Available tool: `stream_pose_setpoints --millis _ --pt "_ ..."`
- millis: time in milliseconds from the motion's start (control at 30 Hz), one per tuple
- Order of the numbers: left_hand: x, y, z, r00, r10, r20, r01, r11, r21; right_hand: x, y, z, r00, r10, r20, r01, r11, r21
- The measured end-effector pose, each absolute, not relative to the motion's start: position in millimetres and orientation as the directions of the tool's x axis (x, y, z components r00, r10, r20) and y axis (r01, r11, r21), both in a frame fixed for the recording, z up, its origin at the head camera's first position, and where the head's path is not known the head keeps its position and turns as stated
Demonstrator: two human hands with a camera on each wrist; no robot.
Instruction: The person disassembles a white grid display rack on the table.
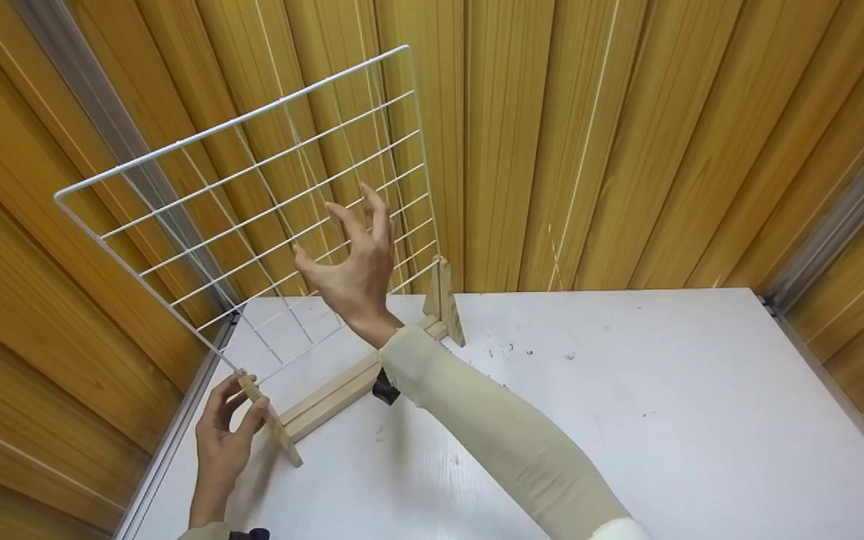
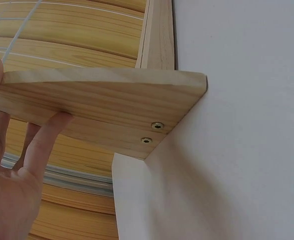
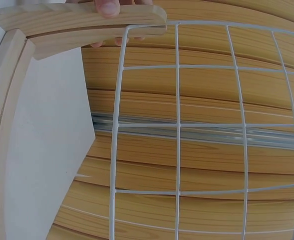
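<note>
A white wire grid panel (image 1: 282,100) stands tilted, its side edges running down to the wooden end pieces of a stand. In the right wrist view, the grid's lower corner (image 3: 128,27) meets the tip of the near end piece (image 3: 87,20). My left hand (image 1: 223,442) pinches that end piece (image 2: 102,95) near its top, thumb on one side and fingers on the other. Two bolt heads (image 2: 157,125) show low on its outer face. In front of the grid, my right hand (image 1: 357,270) is raised with its fingers spread and gently bent, nothing in them.
A wooden crossbar (image 1: 334,394) joins the near end piece to the far one (image 1: 443,304) on a white tabletop (image 1: 627,420). Small dark specks (image 1: 529,352) lie to the right of the stand. Wood-patterned walls (image 1: 507,150) rise behind and beside the table.
</note>
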State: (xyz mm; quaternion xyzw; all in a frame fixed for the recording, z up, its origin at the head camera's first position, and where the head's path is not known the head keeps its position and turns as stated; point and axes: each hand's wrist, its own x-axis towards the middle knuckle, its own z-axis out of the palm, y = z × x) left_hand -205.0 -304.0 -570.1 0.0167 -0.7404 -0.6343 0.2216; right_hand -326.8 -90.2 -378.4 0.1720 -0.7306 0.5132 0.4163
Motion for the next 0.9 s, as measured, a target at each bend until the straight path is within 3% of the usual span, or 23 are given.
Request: stream_pose_setpoints --millis 900 --pt "-206 -304 -575 -0.897 -0.312 0.312 0.269 0.174 0.947 -323 -76 -378 -0.579 0.196 0.791 -0.669 0.441 -0.598"
